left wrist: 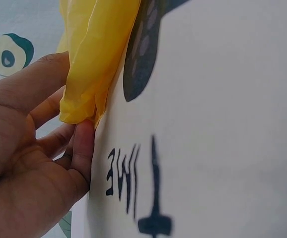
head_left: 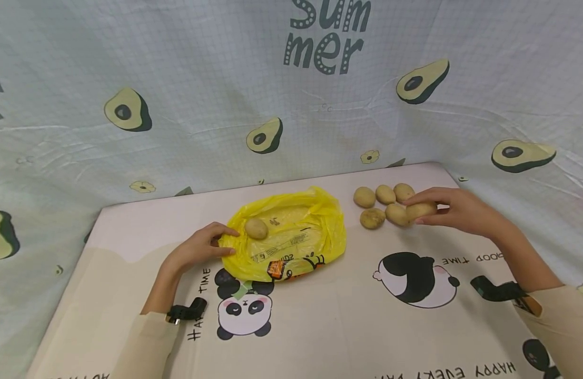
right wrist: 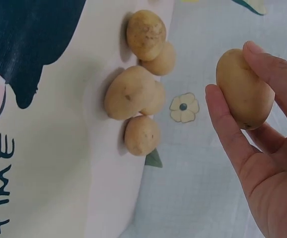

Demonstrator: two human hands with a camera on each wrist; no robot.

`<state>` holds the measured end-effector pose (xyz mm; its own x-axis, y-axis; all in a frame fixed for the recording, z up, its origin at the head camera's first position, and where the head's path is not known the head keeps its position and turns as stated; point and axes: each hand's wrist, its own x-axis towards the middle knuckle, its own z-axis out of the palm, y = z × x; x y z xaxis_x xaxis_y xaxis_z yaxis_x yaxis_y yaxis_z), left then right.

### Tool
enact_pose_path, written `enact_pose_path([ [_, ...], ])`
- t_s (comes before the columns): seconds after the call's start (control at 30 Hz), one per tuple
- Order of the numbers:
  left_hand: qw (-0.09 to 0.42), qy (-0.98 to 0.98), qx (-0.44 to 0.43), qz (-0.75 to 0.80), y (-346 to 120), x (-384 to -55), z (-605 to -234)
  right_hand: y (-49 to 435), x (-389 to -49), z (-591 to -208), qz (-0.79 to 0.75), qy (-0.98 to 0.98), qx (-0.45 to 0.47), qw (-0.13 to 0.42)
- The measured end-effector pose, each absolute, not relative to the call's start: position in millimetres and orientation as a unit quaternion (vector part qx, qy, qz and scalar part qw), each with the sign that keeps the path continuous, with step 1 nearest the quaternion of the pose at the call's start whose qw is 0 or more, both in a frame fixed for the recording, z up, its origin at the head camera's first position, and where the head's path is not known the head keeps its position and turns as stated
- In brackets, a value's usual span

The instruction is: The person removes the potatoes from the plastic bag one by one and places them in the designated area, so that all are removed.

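In the head view a yellow plastic bag (head_left: pixel 336 226) lies spread wide at its mouth, with one potato (head_left: pixel 256 228) inside near its left side. My left hand (head_left: pixel 203 246) holds the bag's left rim; in the left wrist view the gathered yellow plastic (left wrist: pixel 96 59) passes between its thumb and fingers. Over on the right, my right hand (head_left: pixel 462 209) pinches a potato (right wrist: pixel 244 89) between thumb and fingers, raised above the table in the right wrist view. Several other potatoes (head_left: pixel 364 197) sit in a loose cluster just left of that hand.
The table (head_left: pixel 329 316) wears a pale cover printed with pandas and lettering. Behind it hangs a light curtain (head_left: pixel 201 79) with avocado prints, meeting the table's back edge close to the potatoes. A black strap camera sits on each wrist.
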<state>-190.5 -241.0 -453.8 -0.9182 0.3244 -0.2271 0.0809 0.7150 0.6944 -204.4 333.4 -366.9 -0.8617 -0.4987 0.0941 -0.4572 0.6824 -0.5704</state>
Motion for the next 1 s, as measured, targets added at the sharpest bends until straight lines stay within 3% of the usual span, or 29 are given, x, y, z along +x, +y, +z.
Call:
enact_pose_path([
  [0.43, 0.172, 0.908, 0.110, 0.366, -242, -192, -454, 344, -208, -366, -0.283, 0.936, -0.204, 0.048],
  [1.0, 0.173, 0.900, 0.116, 0.384, -243, -190, -453, 376, -218, -397, -0.267, 0.944, -0.184, 0.053],
])
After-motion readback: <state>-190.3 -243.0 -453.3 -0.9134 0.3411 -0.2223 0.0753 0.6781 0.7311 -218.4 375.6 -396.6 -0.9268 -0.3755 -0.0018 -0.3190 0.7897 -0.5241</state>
